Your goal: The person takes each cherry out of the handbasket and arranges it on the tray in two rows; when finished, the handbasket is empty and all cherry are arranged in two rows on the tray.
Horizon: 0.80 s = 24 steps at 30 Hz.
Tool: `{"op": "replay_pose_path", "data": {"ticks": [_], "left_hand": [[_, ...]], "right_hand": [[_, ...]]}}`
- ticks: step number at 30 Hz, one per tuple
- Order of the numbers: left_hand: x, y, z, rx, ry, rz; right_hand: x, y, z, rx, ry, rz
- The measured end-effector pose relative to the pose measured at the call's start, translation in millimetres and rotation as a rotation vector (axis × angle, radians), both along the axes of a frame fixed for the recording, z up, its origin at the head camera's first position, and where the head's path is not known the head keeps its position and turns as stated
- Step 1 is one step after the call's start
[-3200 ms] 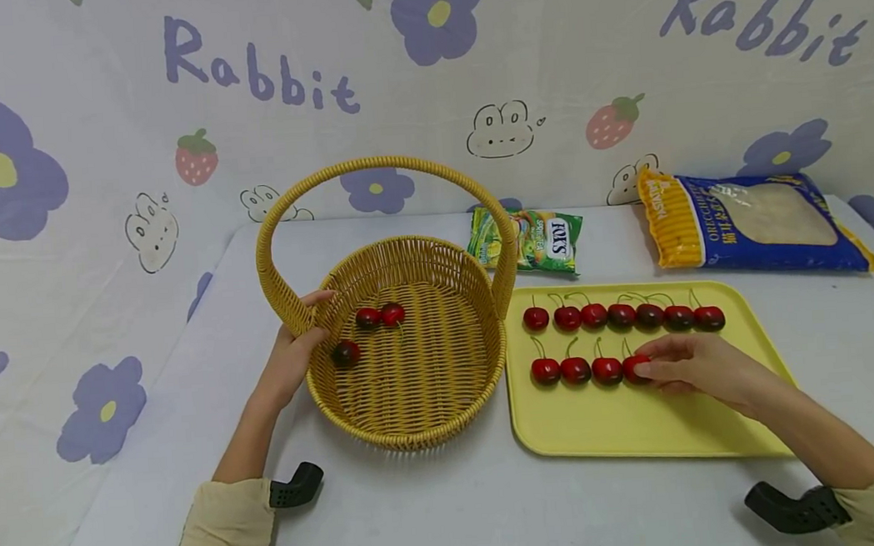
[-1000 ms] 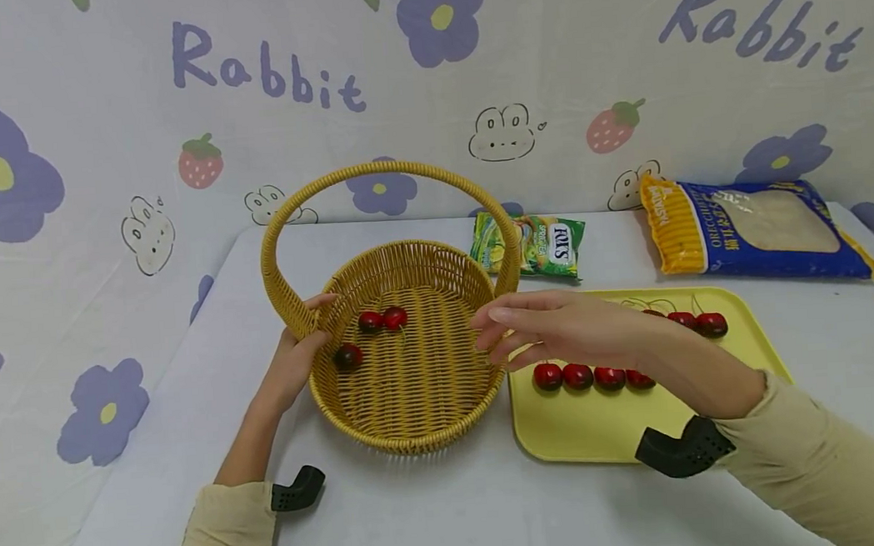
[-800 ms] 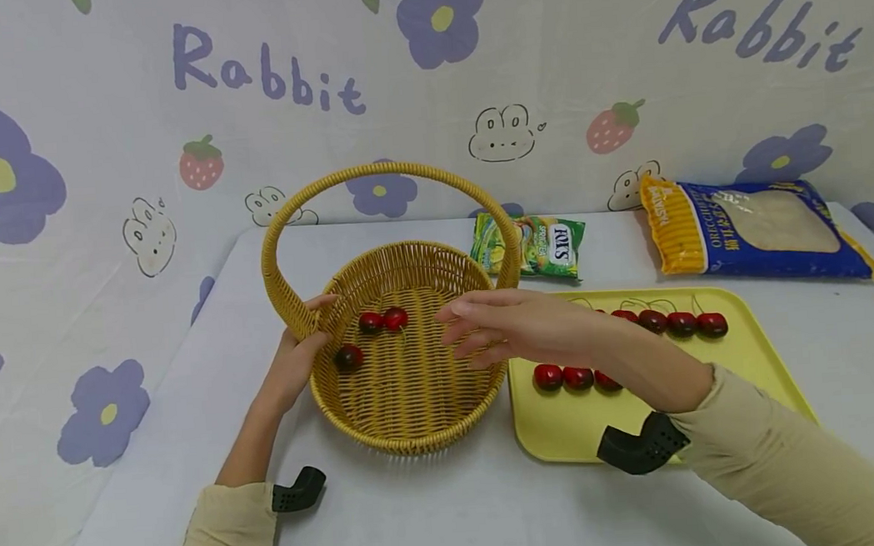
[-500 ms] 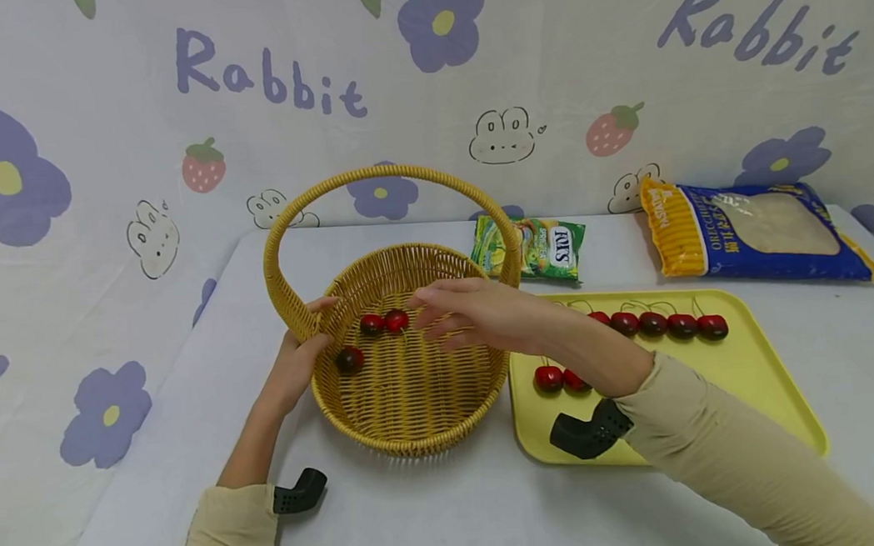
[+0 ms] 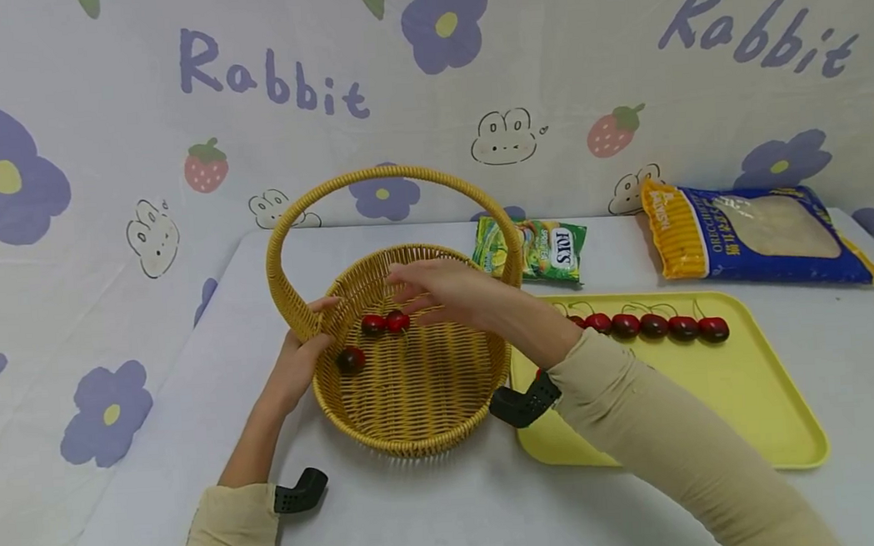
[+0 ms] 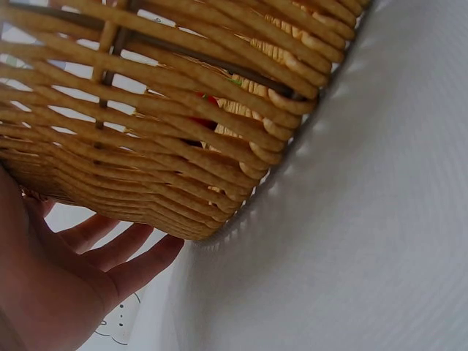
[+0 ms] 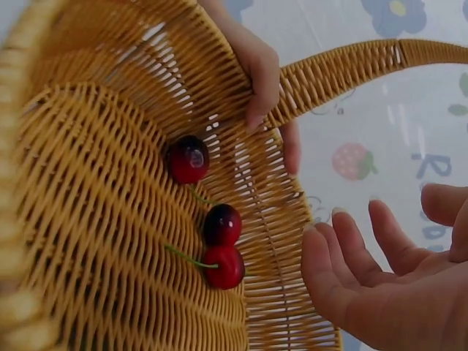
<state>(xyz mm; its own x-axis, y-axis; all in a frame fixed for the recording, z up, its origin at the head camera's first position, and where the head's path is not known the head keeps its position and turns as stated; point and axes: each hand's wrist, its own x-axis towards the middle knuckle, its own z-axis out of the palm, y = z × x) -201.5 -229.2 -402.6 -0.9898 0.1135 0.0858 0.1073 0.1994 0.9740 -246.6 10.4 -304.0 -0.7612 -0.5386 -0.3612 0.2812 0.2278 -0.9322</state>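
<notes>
A round yellow wicker basket (image 5: 429,394) with a tall arched handle stands on the table. My left hand (image 5: 296,365) grips its left rim at the foot of the handle, thumb on top; in the left wrist view, that hand's fingers (image 6: 142,263) lie along the outer wall. Inside are three dark red cherries: one lone cherry (image 7: 189,159) and a touching pair (image 7: 223,245), stems attached. My right hand (image 5: 446,293) hovers over the basket's back part, fingers loosely bent and holding nothing. The right wrist view shows its fingertips (image 7: 340,216) spread, near the cherry pair.
To the right lies a yellow tray (image 5: 746,421) with a row of several cherries (image 5: 625,326) along its back; my right forearm covers its left part. Behind stand a green snack packet (image 5: 537,250) and a blue and yellow pasta bag (image 5: 765,232).
My right hand has let go of a cherry in the tray's front row and moved left, empty, over the basket. My left hand has stayed on the rim.
</notes>
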Motion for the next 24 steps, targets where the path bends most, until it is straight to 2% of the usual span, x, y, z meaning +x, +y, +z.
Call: {"op": "replay_pose_path", "data": {"ticks": [7,17,24], "left_hand": [[-0.3,0.3,-0.8,-0.008,0.007,0.0],[1.1,2.1,2.0,0.001,-0.004,0.005],[0.4,1.0,1.0,0.008,-0.008,0.002]], "right_hand": [[-16.7,-16.6,-7.7,0.074,-0.01,-0.048],[-30.3,-25.1,-19.4,0.204,-0.081,-0.104],[-36.4,-30.0,-27.0,0.26,-0.098,-0.085]]}}
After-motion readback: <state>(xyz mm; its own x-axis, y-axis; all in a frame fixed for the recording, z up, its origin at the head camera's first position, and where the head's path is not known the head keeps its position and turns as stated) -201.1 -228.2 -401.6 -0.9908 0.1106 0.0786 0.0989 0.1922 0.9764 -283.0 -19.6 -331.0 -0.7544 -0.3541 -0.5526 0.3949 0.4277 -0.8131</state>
